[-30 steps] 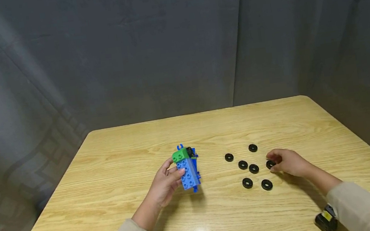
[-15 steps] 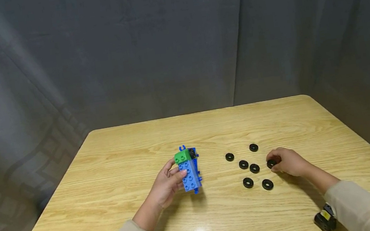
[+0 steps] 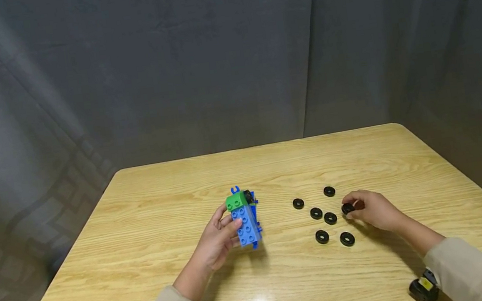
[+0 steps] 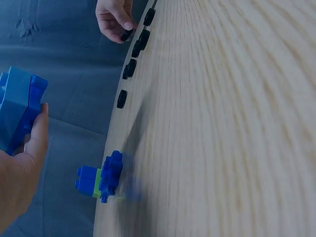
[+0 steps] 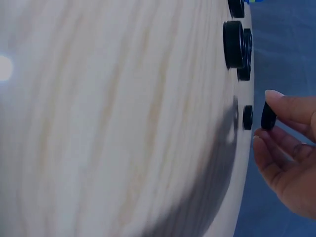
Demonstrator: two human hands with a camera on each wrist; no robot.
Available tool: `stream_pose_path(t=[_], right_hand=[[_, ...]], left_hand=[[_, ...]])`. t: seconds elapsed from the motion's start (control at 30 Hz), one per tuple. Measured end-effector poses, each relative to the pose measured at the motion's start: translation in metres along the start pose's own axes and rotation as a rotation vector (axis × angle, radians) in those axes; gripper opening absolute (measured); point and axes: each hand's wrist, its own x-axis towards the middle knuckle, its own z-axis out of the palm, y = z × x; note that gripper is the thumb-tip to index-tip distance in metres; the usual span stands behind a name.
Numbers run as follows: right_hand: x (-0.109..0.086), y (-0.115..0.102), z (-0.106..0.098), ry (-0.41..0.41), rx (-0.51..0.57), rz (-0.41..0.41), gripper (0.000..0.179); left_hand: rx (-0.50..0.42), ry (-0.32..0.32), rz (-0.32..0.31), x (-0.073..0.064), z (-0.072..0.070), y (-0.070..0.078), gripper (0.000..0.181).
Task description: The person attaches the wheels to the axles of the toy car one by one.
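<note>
My left hand [image 3: 217,238] grips a toy vehicle body of building blocks, its light blue brick [image 3: 244,225] studded and a green brick [image 3: 236,202] at its far end. The thumb lies over the blue brick. In the left wrist view this blue body [image 4: 19,106] is held up above the tabletop. My right hand [image 3: 374,209] pinches a black toy tyre [image 3: 347,208] between thumb and fingers. The right wrist view has the tyre [image 5: 268,116] raised off the wood, held on edge.
Several more black tyres [image 3: 330,218] lie flat on the wooden table [image 3: 181,178], left of the right hand. A second blue and lime-green block toy [image 4: 111,173] stands on the table, mostly hidden behind the held one in the head view. Grey curtains [image 3: 212,63] surround the table.
My right hand has lifted the tyre off the table and shifted it slightly left. My left hand stays nearly in place, the block toy tilting only a little.
</note>
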Motion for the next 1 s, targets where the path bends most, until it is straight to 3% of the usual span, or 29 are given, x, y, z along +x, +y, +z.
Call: stream_pose_path(t=[0.47,0.7,1.0], right_hand=[[-0.007,-0.028,0.005,0.11,0.089,-0.055,0.031],[-0.008,-0.045,0.013,0.104,0.196,-0.054,0.03],[-0.004,-0.064,0.021,0.077,0.238,-0.097,0.028]], left_hand=[[-0.053,0.02,0.011,0.002,0.003,-0.003,0.059],[-0.053,0.011,-0.006,0.002,0.002,-0.003,0.059],[-0.071,0.005,-0.003,0.003,0.002,-0.005,0.057]])
